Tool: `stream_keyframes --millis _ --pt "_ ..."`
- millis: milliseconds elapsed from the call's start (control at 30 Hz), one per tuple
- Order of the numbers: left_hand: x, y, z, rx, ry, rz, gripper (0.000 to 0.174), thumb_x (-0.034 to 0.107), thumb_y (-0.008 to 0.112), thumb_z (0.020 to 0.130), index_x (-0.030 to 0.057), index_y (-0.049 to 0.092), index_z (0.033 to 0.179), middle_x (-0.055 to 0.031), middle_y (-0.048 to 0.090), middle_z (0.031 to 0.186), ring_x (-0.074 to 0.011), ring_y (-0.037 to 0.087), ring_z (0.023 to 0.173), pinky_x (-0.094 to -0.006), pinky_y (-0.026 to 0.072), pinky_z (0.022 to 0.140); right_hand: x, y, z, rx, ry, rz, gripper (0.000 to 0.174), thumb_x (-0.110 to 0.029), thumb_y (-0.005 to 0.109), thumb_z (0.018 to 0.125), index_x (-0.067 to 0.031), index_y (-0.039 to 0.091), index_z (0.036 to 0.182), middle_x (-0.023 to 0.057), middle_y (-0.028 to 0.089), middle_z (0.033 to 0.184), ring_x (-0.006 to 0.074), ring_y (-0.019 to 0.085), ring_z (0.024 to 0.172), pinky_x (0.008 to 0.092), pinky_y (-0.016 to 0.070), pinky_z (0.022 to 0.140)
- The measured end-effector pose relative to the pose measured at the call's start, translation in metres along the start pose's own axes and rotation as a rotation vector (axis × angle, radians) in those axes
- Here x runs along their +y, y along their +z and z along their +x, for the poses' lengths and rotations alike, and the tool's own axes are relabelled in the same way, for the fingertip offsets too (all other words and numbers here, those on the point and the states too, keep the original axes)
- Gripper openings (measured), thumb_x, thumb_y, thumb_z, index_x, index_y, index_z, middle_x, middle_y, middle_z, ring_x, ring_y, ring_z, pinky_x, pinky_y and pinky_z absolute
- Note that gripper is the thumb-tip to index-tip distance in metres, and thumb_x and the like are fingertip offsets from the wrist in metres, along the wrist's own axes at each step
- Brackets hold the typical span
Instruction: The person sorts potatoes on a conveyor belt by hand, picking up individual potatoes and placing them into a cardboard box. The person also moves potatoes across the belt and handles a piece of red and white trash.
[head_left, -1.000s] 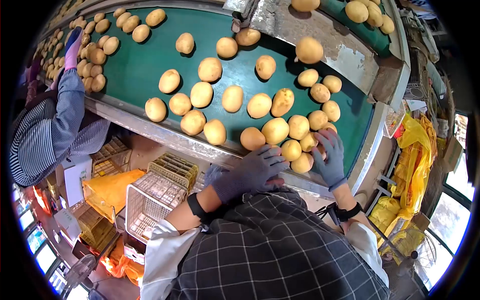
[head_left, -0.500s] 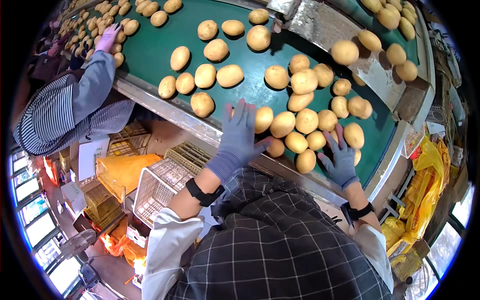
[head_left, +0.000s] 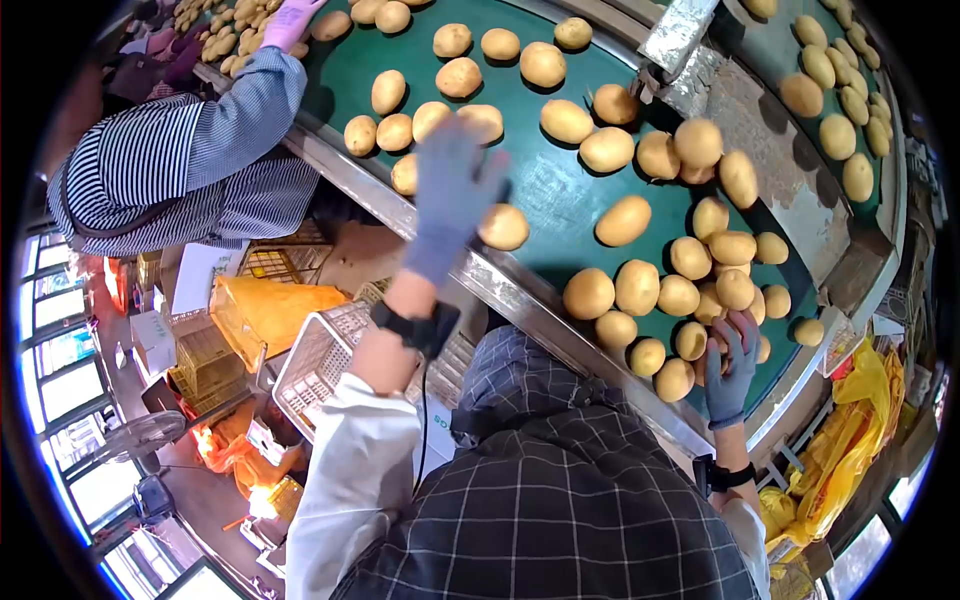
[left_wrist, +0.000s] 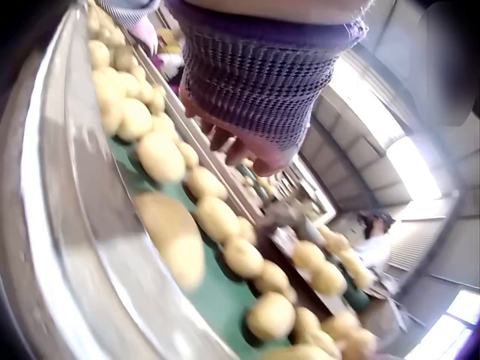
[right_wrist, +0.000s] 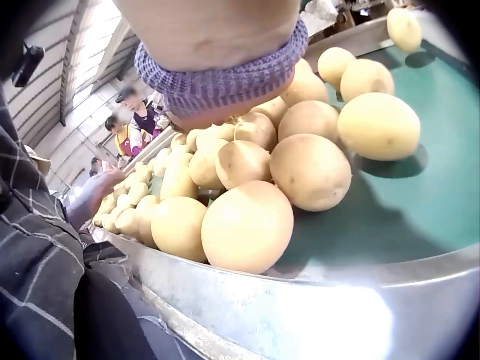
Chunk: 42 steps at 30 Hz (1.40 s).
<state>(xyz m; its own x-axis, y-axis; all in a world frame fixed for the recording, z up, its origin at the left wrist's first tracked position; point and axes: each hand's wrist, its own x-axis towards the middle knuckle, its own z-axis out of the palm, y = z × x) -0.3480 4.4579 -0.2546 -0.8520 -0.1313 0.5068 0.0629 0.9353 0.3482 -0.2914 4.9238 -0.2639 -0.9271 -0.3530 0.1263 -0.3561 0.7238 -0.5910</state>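
Round, pale yellow-brown potatoes (head_left: pixel 622 220) lie scattered on a green belt (head_left: pixel 540 220). My left hand (head_left: pixel 447 190), in a grey glove and blurred, is extended over the belt's near edge, with potatoes beyond its fingers and one (head_left: pixel 503 227) to its right; nothing shows in its grasp. In the left wrist view the gloved left hand (left_wrist: pixel 251 90) hangs above the belt. My right hand (head_left: pixel 733 372) rests with spread fingers against a cluster of potatoes (head_left: pixel 735 289) at the belt's right end. In the right wrist view its cuff (right_wrist: pixel 225 86) shows and the fingers are hidden.
A metal rail (head_left: pixel 520 300) runs along the belt's near side. Another person in a striped apron (head_left: pixel 150 170) reaches over the belt at the left. A white crate (head_left: pixel 312 370) and an orange sack (head_left: pixel 270 310) stand below, with yellow sacks (head_left: pixel 845 450) at the right.
My left hand has moved away from the cluster, up and to the left. The right hand stays beside the cluster at the belt's end. More potatoes lie near the metal chute, and the head view has shifted.
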Motion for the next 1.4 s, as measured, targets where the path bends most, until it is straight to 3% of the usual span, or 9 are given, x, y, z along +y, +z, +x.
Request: stream_keyframes --millis 133,333,567,767,900,967,1100,1167,1400 --pt "-0.190 0.029 0.001 0.029 -0.233 0.370 0.064 0.042 0.069 0.084 0.0111 0.057 0.138 -0.0292 0.052 0.137 -0.0478 0.053 0.123 -0.0571 0.0450 0.103 -0.006 -0.001 0.003 0.040 -0.021 0.004 0.032 -0.011 0.069 0.090 -0.0102 0.068 0.122 0.0139 0.059 0.134 0.0404 0.049 0.134 0.0502 0.0399 0.112" --pt "-0.206 -0.015 0.038 -0.408 -0.444 0.432 0.074 0.049 0.073 0.075 0.0263 0.056 0.143 -0.0274 0.051 0.141 -0.0481 0.049 0.130 -0.0526 0.0423 0.109 -0.014 0.005 0.012 0.067 -0.014 0.012 0.032 -0.011 0.070 0.090 -0.0101 0.068 0.121 0.0132 0.058 0.136 0.0405 0.049 0.134 0.0510 0.0411 0.112" --pt "-0.311 0.001 0.042 -0.438 -0.136 0.517 0.060 0.026 0.071 0.082 0.0138 0.051 0.138 -0.0165 0.057 0.139 -0.0498 0.056 0.114 -0.0511 0.0505 0.100 -0.033 -0.002 0.033 0.041 -0.021 0.038 0.032 -0.009 0.070 0.088 -0.0114 0.068 0.120 0.0127 0.059 0.134 0.0396 0.050 0.133 0.0504 0.0418 0.110" --pt "-0.196 -0.020 0.048 -0.459 -0.602 -0.120 0.064 0.048 0.072 0.092 0.0054 0.052 0.135 -0.0258 0.067 0.124 -0.0425 0.065 0.116 -0.0446 0.0499 0.097 -0.028 0.007 0.023 0.062 0.024 0.109 0.032 -0.006 0.071 0.087 -0.0109 0.068 0.118 0.0115 0.060 0.133 0.0384 0.052 0.132 0.0484 0.0439 0.108" --pt "-0.100 -0.020 0.041 -0.453 -0.313 -0.240 0.054 0.043 0.066 0.097 0.0114 0.051 0.138 -0.0207 0.068 0.116 -0.0382 0.070 0.098 -0.0437 0.0530 0.087 -0.039 0.012 0.031 0.013 -0.012 0.125 0.033 -0.004 0.070 0.086 -0.0105 0.069 0.118 0.0115 0.061 0.131 0.0375 0.053 0.130 0.0482 0.0444 0.107" --pt "-0.037 -0.030 0.045 -0.636 -0.724 -0.685 0.043 0.035 0.065 0.101 0.0153 0.055 0.137 -0.0048 0.064 0.099 -0.0118 0.057 0.070 -0.0266 0.0487 0.065 -0.044 0.012 0.038 0.008 -0.038 0.140 0.033 -0.004 0.069 0.086 -0.0102 0.069 0.118 0.0115 0.061 0.130 0.0371 0.054 0.129 0.0480 0.0443 0.107" --pt "-0.001 -0.010 -0.002 -0.806 -0.780 -2.011 0.047 0.035 0.052 0.106 0.0065 0.049 0.143 -0.0127 0.062 0.131 -0.0152 0.066 0.099 -0.0247 0.0547 0.082 -0.046 0.015 0.047 0.035 -0.087 0.168 0.031 -0.006 0.068 0.088 -0.0092 0.069 0.118 0.0119 0.064 0.126 0.0359 0.058 0.120 0.0463 0.0451 0.105" --pt "0.064 -0.026 -0.023 -0.442 -0.642 -1.675 0.046 0.026 0.054 0.105 0.0016 0.042 0.142 -0.0160 0.059 0.137 -0.0163 0.067 0.101 -0.0267 0.0572 0.084 -0.040 0.017 0.049 -0.057 -0.048 0.219 0.029 -0.006 0.068 0.088 -0.0085 0.069 0.118 0.0113 0.067 0.120 0.0345 0.061 0.114 0.0453 0.0457 0.104" --pt "0.097 -0.057 -0.026 -0.643 -1.322 -1.883 0.076 0.070 0.030 0.101 0.0084 0.057 0.137 -0.0123 0.071 0.095 -0.0157 0.062 0.062 -0.0233 0.0408 0.050 -0.078 0.031 0.079 -0.088 -0.298 0.272 0.029 -0.005 0.070 0.087 -0.0073 0.069 0.116 0.0106 0.069 0.116 0.0334 0.064 0.109 0.0449 0.0496 0.099"
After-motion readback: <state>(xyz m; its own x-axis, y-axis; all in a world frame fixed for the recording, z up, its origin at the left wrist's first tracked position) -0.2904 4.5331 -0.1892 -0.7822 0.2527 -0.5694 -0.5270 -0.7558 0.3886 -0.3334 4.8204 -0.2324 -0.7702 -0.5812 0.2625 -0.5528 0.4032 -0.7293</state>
